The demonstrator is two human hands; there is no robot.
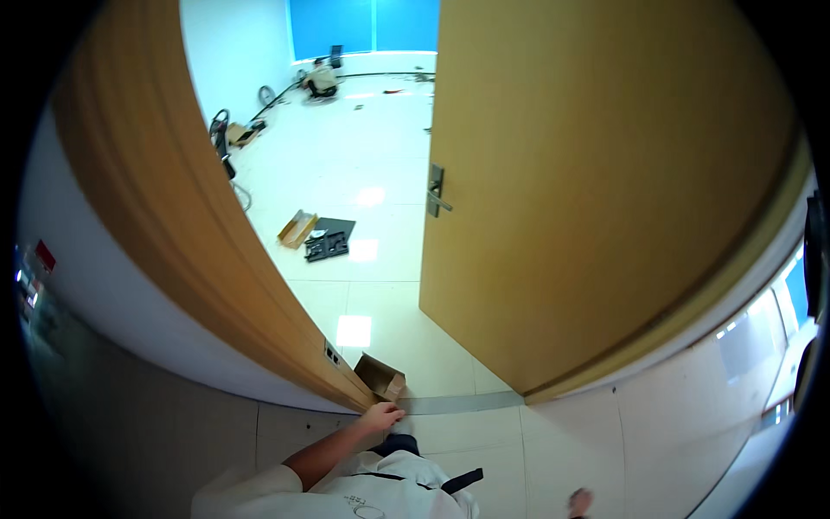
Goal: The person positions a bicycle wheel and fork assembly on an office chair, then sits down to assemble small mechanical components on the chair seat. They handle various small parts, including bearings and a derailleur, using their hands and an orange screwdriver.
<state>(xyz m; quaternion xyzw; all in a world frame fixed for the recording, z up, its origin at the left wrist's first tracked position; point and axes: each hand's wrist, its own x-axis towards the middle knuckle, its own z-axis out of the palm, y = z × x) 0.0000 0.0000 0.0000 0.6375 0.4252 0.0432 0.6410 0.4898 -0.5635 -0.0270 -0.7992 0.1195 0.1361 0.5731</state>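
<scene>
My left hand [383,417] is stretched forward by the foot of the door frame [298,333], its fingers drawn together. Something small and pale shows just below the fingertips; I cannot make out what it is or whether the hand holds it. Just beyond this hand, an open cardboard box [378,375] stands on the floor in the doorway. Low on the right, away from everything else, is my right hand [581,500], small and blurred, its fingers unclear. The wooden door [596,173] is swung inward, with a metal lever handle [438,195].
Inside the room, an open dark tool case [327,246] and an opened carton [298,229] lie on the tiles. Bicycle parts and a wheel [266,95] line the left wall. A person [322,80] crouches at the back. A grey threshold strip [462,403] crosses the doorway.
</scene>
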